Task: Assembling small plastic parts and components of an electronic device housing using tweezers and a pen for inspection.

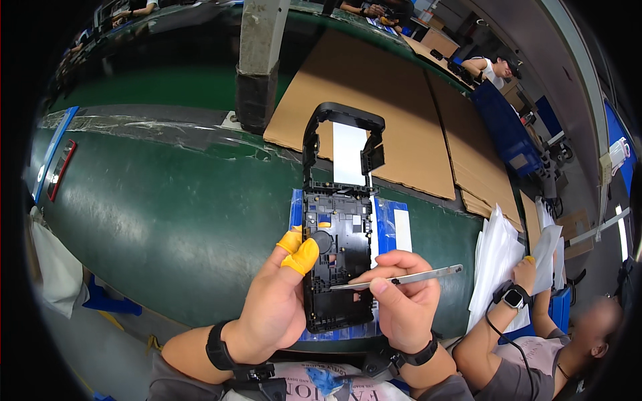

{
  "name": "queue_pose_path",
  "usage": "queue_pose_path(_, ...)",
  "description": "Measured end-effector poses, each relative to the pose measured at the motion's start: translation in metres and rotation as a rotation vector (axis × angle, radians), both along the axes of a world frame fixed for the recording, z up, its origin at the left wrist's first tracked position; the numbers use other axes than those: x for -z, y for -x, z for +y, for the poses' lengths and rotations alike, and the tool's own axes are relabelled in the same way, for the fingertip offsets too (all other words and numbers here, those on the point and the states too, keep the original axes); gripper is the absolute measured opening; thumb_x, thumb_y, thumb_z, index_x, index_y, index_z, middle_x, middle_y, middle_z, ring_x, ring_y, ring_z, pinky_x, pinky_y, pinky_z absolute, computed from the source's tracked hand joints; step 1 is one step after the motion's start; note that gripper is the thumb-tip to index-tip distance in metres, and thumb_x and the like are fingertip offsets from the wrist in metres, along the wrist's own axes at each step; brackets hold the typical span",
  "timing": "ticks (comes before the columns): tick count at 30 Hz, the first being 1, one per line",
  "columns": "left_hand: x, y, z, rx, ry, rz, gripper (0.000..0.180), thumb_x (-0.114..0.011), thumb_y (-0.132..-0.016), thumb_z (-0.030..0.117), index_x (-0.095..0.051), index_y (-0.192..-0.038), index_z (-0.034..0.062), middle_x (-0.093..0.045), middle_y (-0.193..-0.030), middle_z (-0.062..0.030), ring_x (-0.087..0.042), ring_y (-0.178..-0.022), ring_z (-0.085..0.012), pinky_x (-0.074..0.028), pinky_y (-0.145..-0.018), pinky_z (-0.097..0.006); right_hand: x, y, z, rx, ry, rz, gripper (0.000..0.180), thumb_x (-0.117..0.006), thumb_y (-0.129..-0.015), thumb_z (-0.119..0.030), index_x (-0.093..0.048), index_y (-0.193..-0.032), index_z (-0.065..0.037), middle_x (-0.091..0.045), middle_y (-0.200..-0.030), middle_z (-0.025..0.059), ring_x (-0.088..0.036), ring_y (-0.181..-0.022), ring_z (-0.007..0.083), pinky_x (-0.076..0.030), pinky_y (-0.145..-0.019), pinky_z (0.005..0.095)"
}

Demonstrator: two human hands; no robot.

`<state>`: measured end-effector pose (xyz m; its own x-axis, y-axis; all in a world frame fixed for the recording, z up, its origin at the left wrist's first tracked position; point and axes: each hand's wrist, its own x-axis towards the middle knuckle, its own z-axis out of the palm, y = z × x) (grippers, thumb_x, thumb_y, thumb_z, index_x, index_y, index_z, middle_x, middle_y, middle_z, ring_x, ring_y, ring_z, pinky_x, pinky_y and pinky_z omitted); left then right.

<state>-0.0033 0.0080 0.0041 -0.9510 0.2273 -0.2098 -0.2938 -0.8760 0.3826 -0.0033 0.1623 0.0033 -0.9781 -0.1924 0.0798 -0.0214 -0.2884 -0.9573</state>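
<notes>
A black plastic housing (344, 224) with ribs, small slots and a frame-like handle at its far end stands before me, tilted over a blue plastic-covered pad (388, 224). My left hand (271, 304) grips its left edge, with yellow finger cots on thumb and a finger. Between thumb and fingers of my right hand (409, 304) is a slim silver craft knife (418, 276), its handle pointing right. The thin tip reaches the lower middle of the housing; whether it touches the plastic I cannot tell. A white sheet (349, 157) shows through the handle opening.
The green worktable (167, 220) has brown cardboard sheets (394, 127) at the back and a metal post (257, 73). At right, a co-worker's hand (525, 274) is at white bags (496, 260). A blue bin (505, 127) stands beyond; a red-edged tool (61, 170) lies far left.
</notes>
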Motion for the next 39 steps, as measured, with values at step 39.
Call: queue_pose_path(39, -0.001, 0.000, -0.006, -0.354, 0.232, 0.146, 0.033, -0.041, -0.086, 0.013, -0.035, -0.117, 0.0040, -0.048, -0.103, -0.0076, -0.049, -0.092, -0.0162, -0.041, -0.083, -0.032, 0.008, -0.017, 0.040, 0.206, -0.002, -0.063, 0.029, -0.057, -0.070, 0.001, -0.045, -0.097, 0.005, -0.060, -0.078, 0.0201, -0.052, -0.058, 0.0124, -0.038, -0.050, 0.0183)
